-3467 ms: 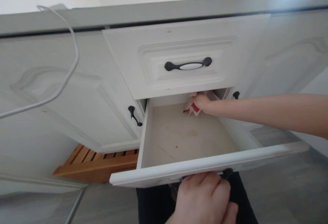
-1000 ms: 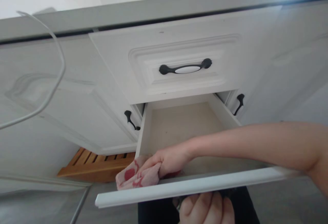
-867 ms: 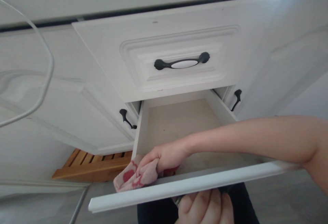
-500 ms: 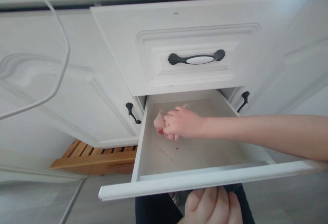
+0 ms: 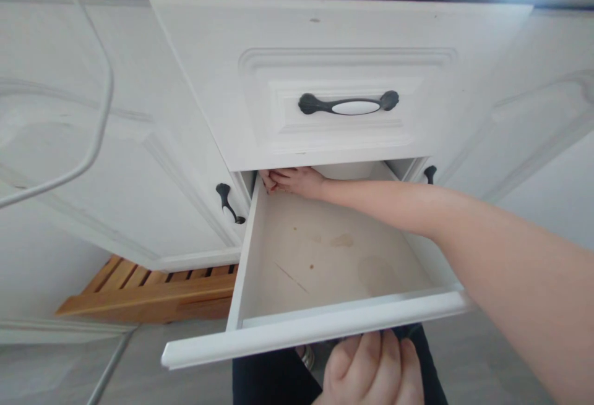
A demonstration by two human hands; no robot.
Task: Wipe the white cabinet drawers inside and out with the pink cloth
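A white drawer (image 5: pixel 315 324) is pulled out, with brown stains and a scratch on its bottom. My right hand (image 5: pixel 297 181) reaches across to its back left corner. The fingers press on a crumpled pale pink cloth (image 5: pixel 268 180), largely covered by the hand and by the cabinet front above. Low in the view, my left hand (image 5: pixel 374 371) is closed with curled fingers against the outer side of the drawer front, around its handle, which the fingers and the front's edge hide.
Above is a closed drawer with a dark handle (image 5: pixel 349 104). Cabinet doors with dark handles flank the opening. A white cable (image 5: pixel 104 102) hangs at the left. A slatted wooden rack (image 5: pixel 153 300) stands low at the left. My dark-clothed legs show below.
My right hand has moved with the cloth from the middle left of the drawer bottom to the back left corner, uncovering stains. The view has shifted slightly; my left hand keeps its grip.
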